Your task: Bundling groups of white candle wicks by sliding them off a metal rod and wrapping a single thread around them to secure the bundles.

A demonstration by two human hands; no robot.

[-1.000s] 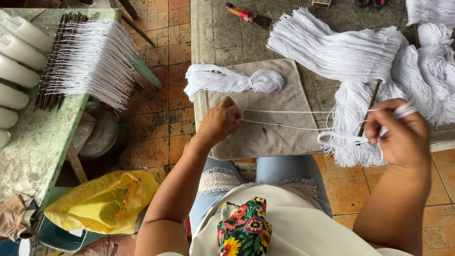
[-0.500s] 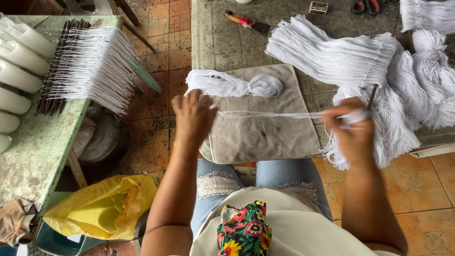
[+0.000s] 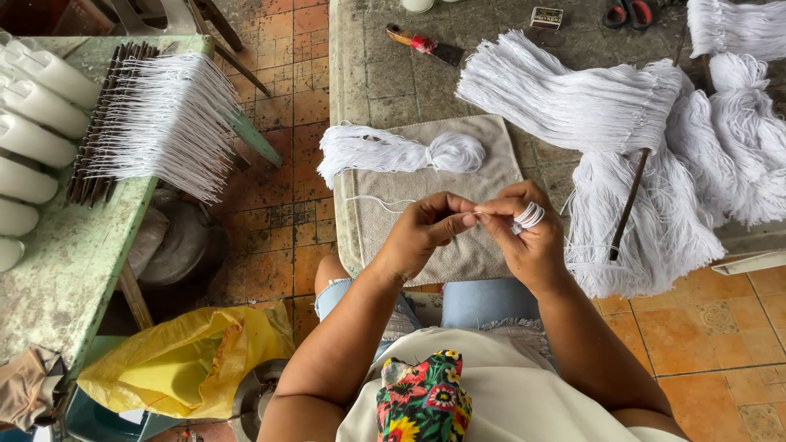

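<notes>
While both hands meet above the lap, laid out from largest to smallest:

Work surface: grey, stained concrete tabletop (image 3: 385,74), stretching away beyond the fingertips.
Side table: worn green-painted bench (image 3: 57,270), well off to the left of the left hand's fingers.
Loose bulk: big heaps of white cotton string (image 3: 655,221), draped over a thin dark stick (image 3: 629,205), just right of the right hand's fingers.
Racked strands: dark slatted frame hung with cut white strings (image 3: 155,123), far left of the fingers, beside a row of white plastic bottles (image 3: 33,139).
Bag: crumpled yellow plastic sack (image 3: 172,360), down on the tiled floor, below and left of the left forearm.
Pad: beige folded cloth (image 3: 491,164), spread directly under and beyond the fingertips.
Finished bundle: tied white string hank with a knotted head (image 3: 393,151), lying on the cloth just past the fingertips.
Left hand (image 3: 422,237): thumb and forefinger pinched shut on the thin white string (image 3: 483,213), tips touching those of the other hand.
Right hand (image 3: 528,241): thumb and forefinger pinched on the same string, with a small coil of white loops (image 3: 529,216) wound around the forefinger.
String end: loose tail trailing left across the cloth, below the bundle.
Knife: red-handled blade (image 3: 426,45), far beyond the fingers on the concrete.
</notes>
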